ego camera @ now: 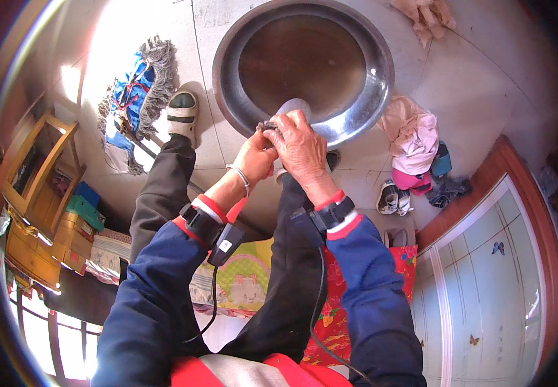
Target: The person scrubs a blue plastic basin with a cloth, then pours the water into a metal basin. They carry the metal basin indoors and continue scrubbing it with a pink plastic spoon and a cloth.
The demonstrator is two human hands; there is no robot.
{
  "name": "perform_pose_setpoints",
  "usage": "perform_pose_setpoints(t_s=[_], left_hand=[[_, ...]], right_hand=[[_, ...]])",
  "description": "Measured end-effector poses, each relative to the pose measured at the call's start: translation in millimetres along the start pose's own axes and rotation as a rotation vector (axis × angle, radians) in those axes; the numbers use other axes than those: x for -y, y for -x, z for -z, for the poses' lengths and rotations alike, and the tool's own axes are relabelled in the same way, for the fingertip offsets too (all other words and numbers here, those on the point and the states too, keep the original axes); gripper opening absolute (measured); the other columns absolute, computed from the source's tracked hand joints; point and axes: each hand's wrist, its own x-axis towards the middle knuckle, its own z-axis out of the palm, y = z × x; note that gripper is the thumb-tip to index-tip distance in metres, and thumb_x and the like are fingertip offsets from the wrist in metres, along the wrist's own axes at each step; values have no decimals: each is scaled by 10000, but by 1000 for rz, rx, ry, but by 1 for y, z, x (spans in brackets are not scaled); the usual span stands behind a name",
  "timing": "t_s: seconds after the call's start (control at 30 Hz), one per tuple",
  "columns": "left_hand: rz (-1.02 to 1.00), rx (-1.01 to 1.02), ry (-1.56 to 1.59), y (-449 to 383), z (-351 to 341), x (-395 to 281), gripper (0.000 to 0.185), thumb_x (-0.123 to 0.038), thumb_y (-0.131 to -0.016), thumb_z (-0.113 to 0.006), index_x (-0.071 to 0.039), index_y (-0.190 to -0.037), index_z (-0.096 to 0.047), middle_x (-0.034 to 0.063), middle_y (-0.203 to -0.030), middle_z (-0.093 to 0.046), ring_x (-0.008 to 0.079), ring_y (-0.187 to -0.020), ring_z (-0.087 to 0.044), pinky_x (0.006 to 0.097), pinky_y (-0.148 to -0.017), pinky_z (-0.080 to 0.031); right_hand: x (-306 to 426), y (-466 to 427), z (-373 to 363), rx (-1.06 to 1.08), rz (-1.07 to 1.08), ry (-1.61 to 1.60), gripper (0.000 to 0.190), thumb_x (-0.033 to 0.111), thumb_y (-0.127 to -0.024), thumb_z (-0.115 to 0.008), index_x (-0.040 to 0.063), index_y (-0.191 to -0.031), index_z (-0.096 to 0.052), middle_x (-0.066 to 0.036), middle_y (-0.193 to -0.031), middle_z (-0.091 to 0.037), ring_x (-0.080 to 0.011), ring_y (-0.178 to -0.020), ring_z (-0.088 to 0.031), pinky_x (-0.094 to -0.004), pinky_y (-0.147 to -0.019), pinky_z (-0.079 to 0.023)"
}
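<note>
My left hand (253, 159) and my right hand (303, 147) meet over the near rim of a large metal basin (225, 72). Pinched between their fingertips is a small, dark, crumpled item (269, 126); its material is unclear. Just beyond my right knuckles a grey rounded piece (294, 105) shows against the basin. My fingers hide the rest of it, so I cannot tell what it is or whether it joins the dark item. Brownish, murky water (303, 63) fills the basin's bottom.
At left a mop (155, 72) with grey fringe and blue cloth lies beside my clog (182, 116). Pink cloths (414, 140) are heaped right of the basin, near sneakers (394, 198). Beige cloth (426, 19) lies far right. A wooden chair (39, 164) and glass-panelled door (487, 266) flank me.
</note>
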Motion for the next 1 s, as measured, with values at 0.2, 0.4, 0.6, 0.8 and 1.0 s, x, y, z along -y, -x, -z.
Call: perform_pose_setpoints(t_s=[0.2,0.4,0.6,0.8,1.0], left_hand=[[-79,11,-208,5,1,5,488,-48,-829,-516,-21,-1305,-409,59,-929,-600,104,-595,-499,251,-493,-401],[-164,-2,-395,5,1,8,418,-55,-829,-506,-67,-1246,-496,140,-1023,-634,229,-982,-597,327,-856,-445],[-232,-96,-754,0,2,12,304,-158,-840,-521,-88,-1132,-568,233,-930,-612,385,-906,-587,427,-778,-468],[-374,-165,-759,4,1,15,229,-123,-843,-497,-61,-1044,-587,230,-844,-606,396,-836,-587,418,-701,-476],[-359,-163,-761,11,-5,24,294,-117,-872,-504,-31,-1150,-546,180,-916,-647,294,-876,-640,354,-759,-485]], right_hand=[[-41,-42,-9,-111,-278,90,274,353,-865,-546,116,-996,-585,-128,-1007,-577,-342,-903,-585,-451,-747,-470],[-50,-40,27,-222,-411,77,211,285,-855,-565,126,-991,-594,-118,-996,-588,-333,-889,-583,-409,-766,-469],[-1,10,4,-43,149,50,197,243,-827,-600,113,-974,-605,-50,-1075,-578,-286,-873,-616,-382,-720,-503],[0,-8,-25,-110,-117,167,202,283,-876,-517,92,-889,-583,-89,-1049,-584,-331,-850,-603,-425,-705,-500],[-42,-37,8,47,-486,195,312,334,-859,-488,61,-959,-601,-164,-930,-636,-371,-901,-593,-439,-767,-474]])
